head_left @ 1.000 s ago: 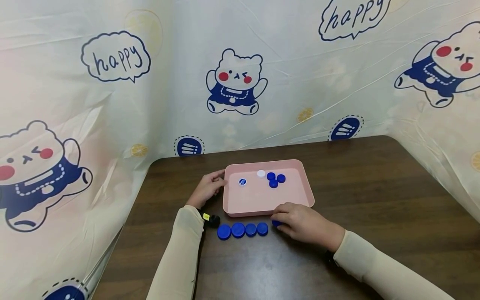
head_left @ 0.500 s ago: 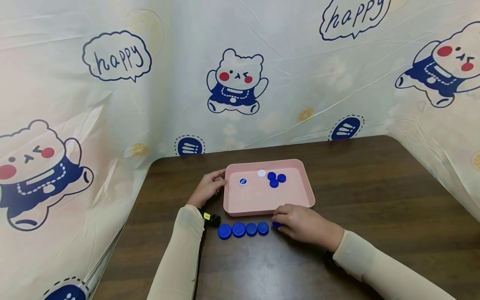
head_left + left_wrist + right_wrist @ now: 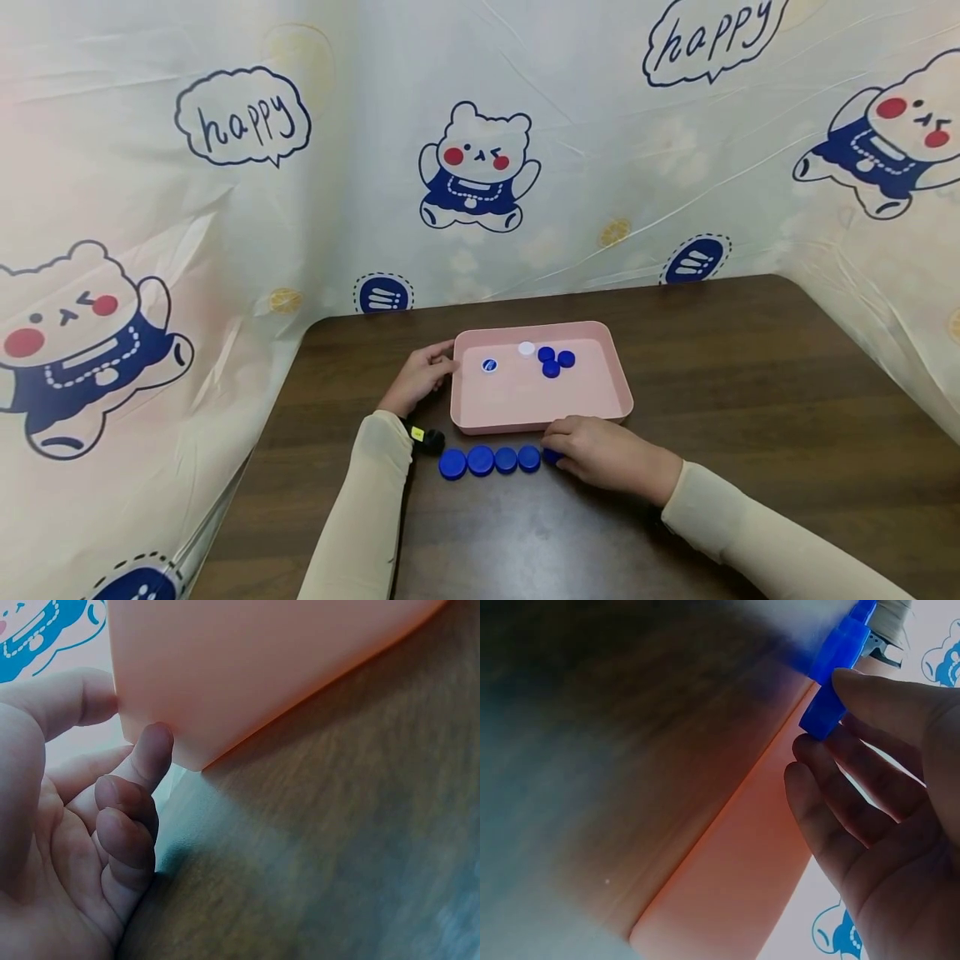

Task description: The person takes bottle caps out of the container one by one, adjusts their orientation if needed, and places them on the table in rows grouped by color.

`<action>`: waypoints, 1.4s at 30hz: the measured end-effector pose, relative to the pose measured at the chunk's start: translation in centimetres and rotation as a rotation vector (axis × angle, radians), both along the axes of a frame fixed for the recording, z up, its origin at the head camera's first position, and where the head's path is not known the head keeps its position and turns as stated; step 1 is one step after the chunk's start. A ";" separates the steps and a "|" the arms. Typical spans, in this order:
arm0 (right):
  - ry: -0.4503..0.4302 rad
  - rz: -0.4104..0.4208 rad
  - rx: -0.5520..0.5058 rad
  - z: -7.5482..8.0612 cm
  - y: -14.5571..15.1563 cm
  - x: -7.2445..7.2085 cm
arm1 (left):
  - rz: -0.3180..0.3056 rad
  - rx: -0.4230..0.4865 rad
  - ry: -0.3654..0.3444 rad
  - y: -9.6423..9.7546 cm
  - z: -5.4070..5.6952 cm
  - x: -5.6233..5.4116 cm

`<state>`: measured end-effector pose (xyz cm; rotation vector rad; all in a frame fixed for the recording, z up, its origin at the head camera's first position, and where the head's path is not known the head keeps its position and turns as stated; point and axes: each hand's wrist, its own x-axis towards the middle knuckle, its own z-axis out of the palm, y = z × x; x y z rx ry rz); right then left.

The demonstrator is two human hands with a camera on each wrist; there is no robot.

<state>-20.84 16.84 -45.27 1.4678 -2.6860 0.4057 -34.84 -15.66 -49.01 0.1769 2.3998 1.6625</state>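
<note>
My right hand (image 3: 600,450) pinches a blue bottle cap (image 3: 823,712) between thumb and fingers, low over or on the table; it partly hides the cap in the head view. Just left of it, several blue bottle caps (image 3: 481,461) form a line along the tray's front side. A shallow pink tray (image 3: 517,408) lies behind that row. At the tray's left end is my left hand (image 3: 417,377), its thumb and a finger touching the outer wall (image 3: 202,682), the other fingers loosely bent in the left wrist view.
Inside the tray are three blue caps (image 3: 551,368), a white cap (image 3: 527,348) and a white-and-blue patterned cap (image 3: 490,365). All stand on a dark wooden table (image 3: 750,400). A printed curtain (image 3: 585,167) hangs behind the table.
The right hand has shifted slightly left with its cap, which is now closer to the right end of the row. The left hand stays at the tray.
</note>
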 end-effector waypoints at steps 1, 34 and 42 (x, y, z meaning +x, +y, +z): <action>-0.003 -0.002 0.005 0.0 0.0 0.0 | 0.000 0.000 -0.002 0.0 0.0 0.0; -0.010 0.013 0.038 -0.1 -0.4 -0.1 | 0.000 -0.005 -0.002 -0.1 -0.1 0.0; -0.010 0.018 -0.018 0.3 -0.2 -0.3 | 0.004 -0.007 -0.007 0.0 -0.1 0.0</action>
